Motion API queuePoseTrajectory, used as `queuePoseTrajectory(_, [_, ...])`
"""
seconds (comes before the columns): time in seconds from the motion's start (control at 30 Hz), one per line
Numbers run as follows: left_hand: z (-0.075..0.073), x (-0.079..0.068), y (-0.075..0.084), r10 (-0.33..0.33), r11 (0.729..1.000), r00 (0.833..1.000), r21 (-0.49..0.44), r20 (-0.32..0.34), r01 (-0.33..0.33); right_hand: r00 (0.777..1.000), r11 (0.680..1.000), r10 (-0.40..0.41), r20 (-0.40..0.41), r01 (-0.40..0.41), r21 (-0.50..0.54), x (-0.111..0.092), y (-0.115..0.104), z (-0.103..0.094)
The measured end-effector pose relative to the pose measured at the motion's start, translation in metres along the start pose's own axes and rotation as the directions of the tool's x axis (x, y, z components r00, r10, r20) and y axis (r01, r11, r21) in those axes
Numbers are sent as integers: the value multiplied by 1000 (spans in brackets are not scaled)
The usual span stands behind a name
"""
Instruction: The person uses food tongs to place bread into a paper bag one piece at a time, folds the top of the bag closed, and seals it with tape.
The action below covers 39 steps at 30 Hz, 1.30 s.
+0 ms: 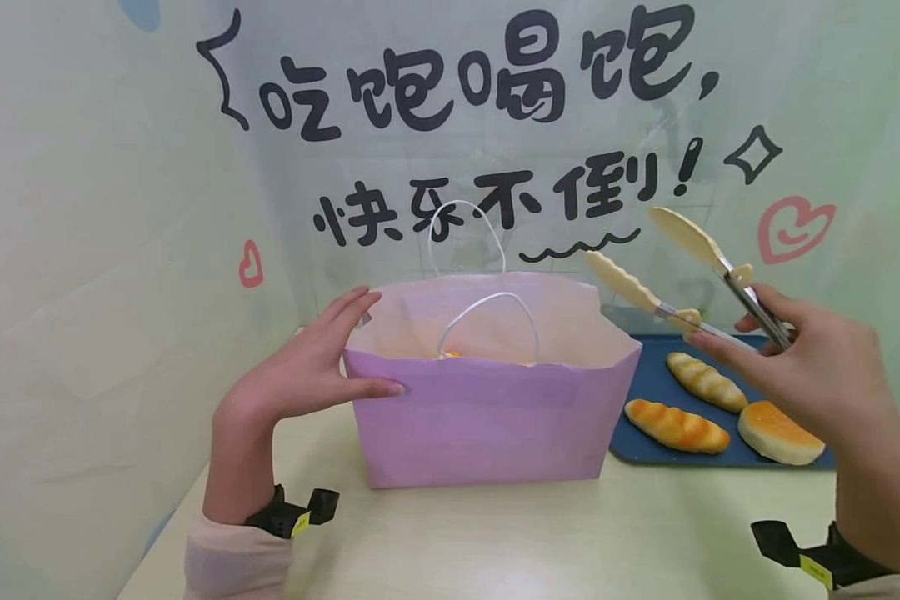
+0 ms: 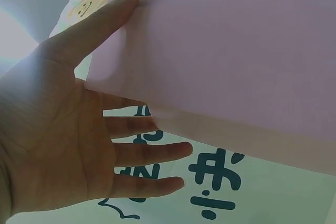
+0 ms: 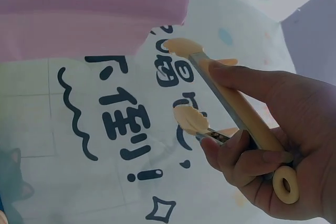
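Observation:
A lilac paper bag (image 1: 480,425) with two white loop handles stands upright on the table, its top spread. My left hand (image 1: 292,367) is at its left upper corner. The thumb (image 2: 100,30) lies along the front panel, while the other fingers extend straight past the side edge, partly hidden. My right hand (image 1: 832,358) grips metal tongs (image 3: 231,98) with cream tips, raised right of the bag. The tongs' tips stand apart with nothing between them. A bit of orange shows inside the bag; most of its inside is hidden.
On a blue tray (image 1: 645,454) at the right lie two long bread rolls, one orange-brown (image 1: 677,427) and one paler (image 1: 707,382), plus a round bun (image 1: 780,433). A printed curtain (image 1: 450,158) hangs behind the table (image 1: 495,542).

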State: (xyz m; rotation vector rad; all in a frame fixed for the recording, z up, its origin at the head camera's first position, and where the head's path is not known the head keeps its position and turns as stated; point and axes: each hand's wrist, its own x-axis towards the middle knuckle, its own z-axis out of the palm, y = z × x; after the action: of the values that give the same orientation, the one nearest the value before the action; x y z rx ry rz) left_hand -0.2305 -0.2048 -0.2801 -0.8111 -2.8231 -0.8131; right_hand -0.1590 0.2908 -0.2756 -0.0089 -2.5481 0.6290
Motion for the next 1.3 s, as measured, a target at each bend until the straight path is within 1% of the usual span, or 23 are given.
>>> queuePoseTrajectory(0.27, [-5, -1, 2, -1, 1000, 1000, 2, -6, 1, 996, 997, 64, 70, -61, -40, 16, 25, 8])
queuePoseTrajectory(0.5, [-3, -1, 1, 4, 1000, 1000, 2, 11, -4, 991, 997, 36, 131, -27, -72, 21, 60, 22])
queuePoseTrajectory(0.6, [-2, -1, 1, 5, 1000, 1000, 3, 12, -5, 984, 996, 43, 173, -29, -84, 21, 76, 29])
queuePoseTrajectory(0.7, [-1, 0, 0, 10, 1000, 1000, 4, 5, -10, 975, 992, 50, 218, -24, -120, 20, 92, 34])
queuePoseTrajectory(0.83, [1, -1, -1, 9, 1000, 1000, 8, 1, -9, 962, 986, 53, 267, -8, -167, 16, 109, 39])
queuePoseTrajectory(0.9, [1, -1, -1, 11, 1000, 1000, 10, 2, -11, 955, 984, 67, 287, -16, -176, 14, 118, 41])
queuePoseTrajectory(0.97, [2, -1, -2, 12, 1000, 1000, 14, 3, -12, 949, 982, 81, 306, -22, -190, 12, 125, 43])
queuePoseTrajectory(1.13, [1, -1, -2, 13, 1000, 1000, 11, 8, -13, 941, 972, 94, 324, -16, -236, 7, 144, 46])
queuePoseTrajectory(1.27, [0, -2, -2, 12, 1000, 1000, 9, 8, -12, 924, 956, 149, 351, -44, -289, 5, 158, 47])
queuePoseTrajectory(1.3, [-1, -2, -1, 12, 1000, 1000, 7, 7, -12, 915, 952, 167, 367, -53, -300, 6, 161, 46])
